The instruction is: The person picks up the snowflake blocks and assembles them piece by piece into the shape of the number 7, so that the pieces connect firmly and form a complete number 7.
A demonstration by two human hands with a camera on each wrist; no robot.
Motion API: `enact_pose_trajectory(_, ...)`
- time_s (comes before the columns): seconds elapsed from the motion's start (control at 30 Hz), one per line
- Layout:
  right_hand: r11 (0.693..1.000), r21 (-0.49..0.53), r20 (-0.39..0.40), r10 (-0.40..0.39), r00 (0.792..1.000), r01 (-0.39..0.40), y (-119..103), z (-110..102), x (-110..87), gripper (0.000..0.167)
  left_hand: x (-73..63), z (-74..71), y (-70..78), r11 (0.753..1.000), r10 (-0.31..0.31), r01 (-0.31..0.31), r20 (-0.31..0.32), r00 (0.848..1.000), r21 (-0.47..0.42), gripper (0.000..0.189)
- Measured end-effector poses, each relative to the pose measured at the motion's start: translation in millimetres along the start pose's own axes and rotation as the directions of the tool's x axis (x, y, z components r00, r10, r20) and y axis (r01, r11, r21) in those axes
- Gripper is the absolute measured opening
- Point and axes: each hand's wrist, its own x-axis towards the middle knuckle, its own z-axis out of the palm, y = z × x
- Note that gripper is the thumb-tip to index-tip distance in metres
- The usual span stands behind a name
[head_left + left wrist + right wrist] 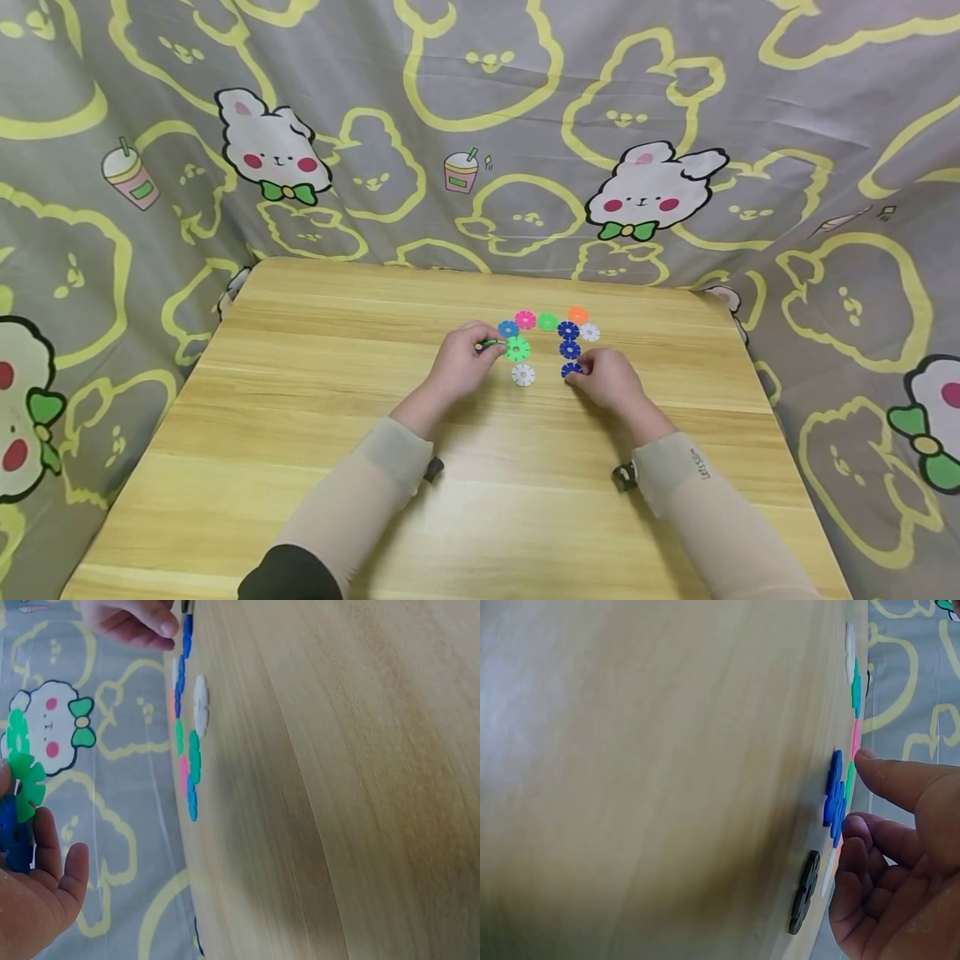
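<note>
My left hand (pixel 461 362) grips a small cluster of notched plastic discs. In the left wrist view these show as joined green discs (pixel 30 784) and dark blue discs (pixel 9 825) between thumb and fingers, raised off the table. My right hand (pixel 611 379) is at the near end of a column of dark blue discs (pixel 570 349), its fingertips overlapping the lowest one in the head view. In the right wrist view its thumb (pixel 885 776) and curled index finger stand apart, close by the blue discs. A black disc (pixel 805 892) lies on the table near that hand.
On the wooden table (pixel 337 333) several discs form an arch: white (pixel 522 375), blue (pixel 507 329), pink (pixel 525 320), green (pixel 547 322). An orange disc (pixel 577 315) and another white disc (pixel 590 332) lie at the right corner. A patterned curtain (pixel 375 167) encloses the table's far edge and sides.
</note>
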Motion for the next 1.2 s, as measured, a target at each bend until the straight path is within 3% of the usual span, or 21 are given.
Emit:
enact_pose_trajectory(0.4, 1.0, -0.024, 0.034, 0.016, 0.999, -0.015, -1.7, 1.4, 1.0, 0.05, 0.1, 0.0, 0.4, 1.0, 0.003, -0.003, 0.0, 1.0, -0.001, 0.007)
enact_pose_trajectory(0.77, 0.997, -0.074, 0.036, 0.019, 0.999, -0.016, -1.1, 2.4, 2.1, 0.05, 0.3, -0.6, -1.0, 1.0, 0.002, -0.002, -0.007, 1.0, -0.015, 0.006)
enact_pose_trajectory(1.0, 0.998, -0.058, 0.032, 0.03, 0.999, -0.028, -0.4, 3.2, 1.6, 0.05, 0.8, 0.2, -2.3, 1.0, 0.003, -0.003, 0.0, 1.0, -0.017, 0.005)
enact_pose_trajectory(1.2, 1.0, -0.017, 0.015, 0.02, 1.0, -0.019, 1.0, 5.9, 0.3, 0.039, 1.6, 0.8, -3.5, 1.0, 0.003, -0.003, 0.006, 1.0, -0.007, 0.006)
